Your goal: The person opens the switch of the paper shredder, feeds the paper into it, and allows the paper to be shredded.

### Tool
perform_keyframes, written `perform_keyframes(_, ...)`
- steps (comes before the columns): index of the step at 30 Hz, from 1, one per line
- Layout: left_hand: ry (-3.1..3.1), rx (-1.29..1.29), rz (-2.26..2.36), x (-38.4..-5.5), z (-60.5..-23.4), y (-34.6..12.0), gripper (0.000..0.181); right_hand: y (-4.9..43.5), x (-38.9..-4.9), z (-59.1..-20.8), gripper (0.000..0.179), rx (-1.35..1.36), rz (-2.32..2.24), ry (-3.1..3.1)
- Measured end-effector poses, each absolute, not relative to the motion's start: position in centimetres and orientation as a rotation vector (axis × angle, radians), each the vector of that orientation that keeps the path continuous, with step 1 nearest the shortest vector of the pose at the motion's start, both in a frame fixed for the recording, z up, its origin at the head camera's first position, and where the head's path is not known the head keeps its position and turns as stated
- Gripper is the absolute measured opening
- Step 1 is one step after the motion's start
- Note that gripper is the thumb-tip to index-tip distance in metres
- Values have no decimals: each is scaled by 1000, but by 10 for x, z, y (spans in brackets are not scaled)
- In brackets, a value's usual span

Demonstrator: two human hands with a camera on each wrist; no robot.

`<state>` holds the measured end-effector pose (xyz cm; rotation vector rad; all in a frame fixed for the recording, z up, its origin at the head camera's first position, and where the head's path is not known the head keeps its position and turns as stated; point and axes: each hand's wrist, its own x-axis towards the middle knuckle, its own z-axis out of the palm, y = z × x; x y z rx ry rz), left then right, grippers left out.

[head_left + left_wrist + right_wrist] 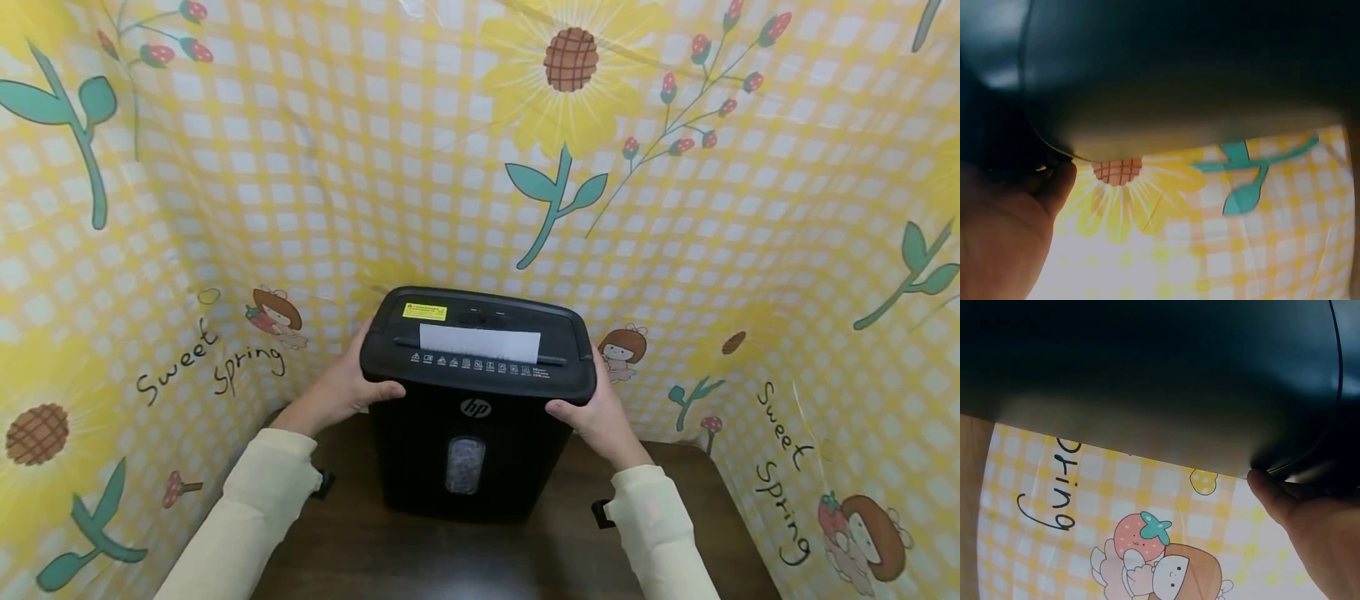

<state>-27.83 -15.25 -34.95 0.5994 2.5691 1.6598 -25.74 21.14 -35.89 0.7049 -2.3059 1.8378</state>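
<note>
A black HP paper shredder [517,446] stands upright in the head view, with a small window [466,465] in its front. White paper [480,342] shows at the slot on its top. My left hand [345,382] grips the left edge of the top, its thumb on the front and its fingers behind the side. On the opposite edge my right hand [603,414] holds on the same way. Both wrist views show the shredder's dark side wall [1166,69] close up, the left hand [1004,237] and right hand [1319,528] at its upper rim.
Under the shredder is a dark brown wooden table [352,542]. A yellow checked cloth [420,167] with sunflowers and cartoon figures hangs behind it and along both sides. A yellow label [425,312] is stuck on the shredder's top.
</note>
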Motion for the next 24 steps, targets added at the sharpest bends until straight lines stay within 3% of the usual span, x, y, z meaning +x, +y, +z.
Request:
perform_keyframes(12, 2674, 592, 1605, -280, -347, -150, 111, 209, -257, -358, 93, 730, 1799, -2270)
perform_keyframes(24, 2881, 535, 1408, -297, -373, -159, 111, 209, -258, -360, 93, 707, 1811, -2267)
